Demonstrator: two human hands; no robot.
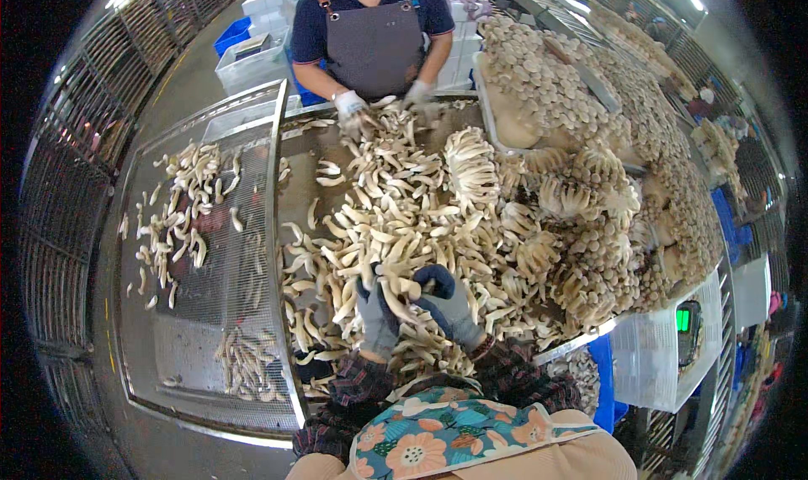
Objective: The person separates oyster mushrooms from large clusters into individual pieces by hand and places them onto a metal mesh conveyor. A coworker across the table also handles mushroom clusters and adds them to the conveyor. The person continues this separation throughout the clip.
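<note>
Pale, thick-stemmed mushrooms (383,232) lie in a loose heap over the table in front of me. My left hand (378,318), in a grey and dark-blue glove, is closed round a few mushrooms (396,293) at the near side of the heap. Close beside it, my right hand (454,305), gloved alike, curls its fingers at the right end of the same mushrooms. Its fingertips are partly hidden. Clusters of joined mushrooms (539,253) sit to the right of my hands.
Loose mushrooms lie on a metal-framed mesh tray (227,299) at the left. Across the table, a co-worker's gloved hands (352,110) handle mushrooms. A knife (593,84) rests on the mushroom pile at the far right. A scale (688,333) and a blue bin (603,379) stand near right.
</note>
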